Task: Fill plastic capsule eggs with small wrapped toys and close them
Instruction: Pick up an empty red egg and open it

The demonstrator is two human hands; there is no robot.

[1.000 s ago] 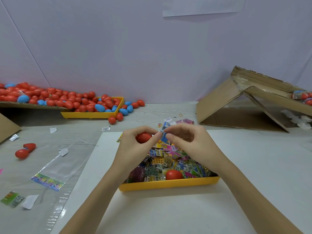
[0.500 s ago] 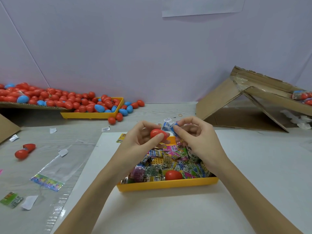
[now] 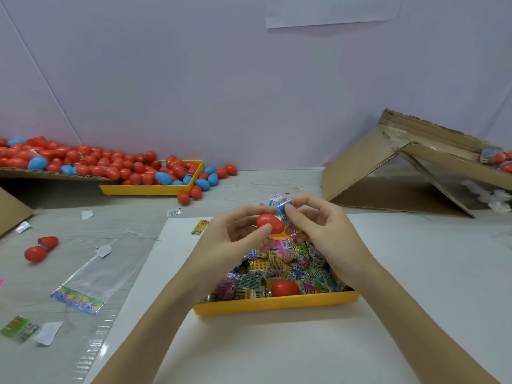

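Above the toy tray (image 3: 277, 303), left hand (image 3: 235, 234) pinches a red egg (image 3: 270, 223); right hand (image 3: 318, 231) pinches a blue packet (image 3: 282, 207) touching the egg's upper right. Egg's long axis runs left-right. Can't tell which way it opens; packet likely enters from the right

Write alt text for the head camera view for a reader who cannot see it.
Above a yellow tray of small wrapped toys, the left hand holds a red egg half while the right hand pinches a blue wrapped toy beside it. A pile of red and blue eggs lies far left, and a torn cardboard box sits right.
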